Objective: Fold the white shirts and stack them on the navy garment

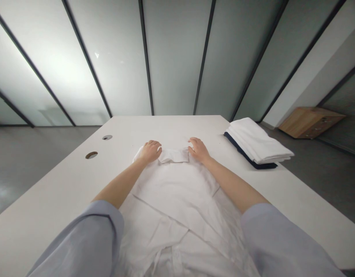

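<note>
A white shirt [177, 192] lies spread over the white table [64, 196], its collar [174, 155] at the far end and creases running across its body. Beside the collar's left end, my left hand [151, 151] rests on the shoulder of the cloth, fingers bent slightly and nothing visibly pinched. My right hand [198, 149] is at the collar's right end, its thumb and fingers apart and touching or just over the cloth. Nearest to me, the shirt's lower part runs out of view between my forearms.
On the table's right side sits a stack of folded white cloth [257, 140] on a dark navy folded piece [264, 166]. Two round holes pierce the tabletop at left. A wooden cabinet [307, 122] stands on the floor at right, and frosted glass panels [177, 57] rise behind the table.
</note>
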### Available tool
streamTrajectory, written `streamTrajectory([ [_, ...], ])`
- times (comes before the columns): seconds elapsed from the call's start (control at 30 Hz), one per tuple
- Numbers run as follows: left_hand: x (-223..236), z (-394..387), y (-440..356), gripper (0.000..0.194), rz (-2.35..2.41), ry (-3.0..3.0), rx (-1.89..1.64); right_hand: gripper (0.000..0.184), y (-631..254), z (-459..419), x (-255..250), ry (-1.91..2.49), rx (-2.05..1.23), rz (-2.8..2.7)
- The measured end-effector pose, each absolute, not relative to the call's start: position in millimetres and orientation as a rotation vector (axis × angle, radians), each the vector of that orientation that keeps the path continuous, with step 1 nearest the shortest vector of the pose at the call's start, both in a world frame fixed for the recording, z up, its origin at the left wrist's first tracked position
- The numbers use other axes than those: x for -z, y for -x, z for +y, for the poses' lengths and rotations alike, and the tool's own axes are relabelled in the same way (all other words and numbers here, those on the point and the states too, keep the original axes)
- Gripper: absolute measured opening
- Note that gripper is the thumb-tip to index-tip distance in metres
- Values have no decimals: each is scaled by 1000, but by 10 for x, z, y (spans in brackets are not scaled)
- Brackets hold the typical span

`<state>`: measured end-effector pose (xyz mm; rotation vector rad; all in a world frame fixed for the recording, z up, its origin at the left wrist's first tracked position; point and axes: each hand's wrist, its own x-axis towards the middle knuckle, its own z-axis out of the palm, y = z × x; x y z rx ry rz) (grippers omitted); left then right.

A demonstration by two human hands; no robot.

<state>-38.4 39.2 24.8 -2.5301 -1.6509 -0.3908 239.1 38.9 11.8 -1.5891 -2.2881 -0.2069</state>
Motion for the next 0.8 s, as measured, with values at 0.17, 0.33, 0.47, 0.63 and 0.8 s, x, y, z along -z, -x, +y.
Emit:
streamTrajectory([
  [0.17,-34,250,164,68,-1931,2536,71,64,-2085,299,36,1678,-26,-2463],
  [0.33,155,263,232,76,-1926,2592,-7,73,-2029,243,200,1856,-199,-2502],
  [0.47,126,227,250,74,-1883,2560,79,74,-2053,258,213,1859,-196,-2490],
  [0.63,5,-77,62,57,-1800,2517,207,71,-2078,347,202,1854,-160,-2485],
  [0.8,15,-385,-180,69,-1898,2638,-22,70,-2107,499,154,1872,-161,-2475],
])
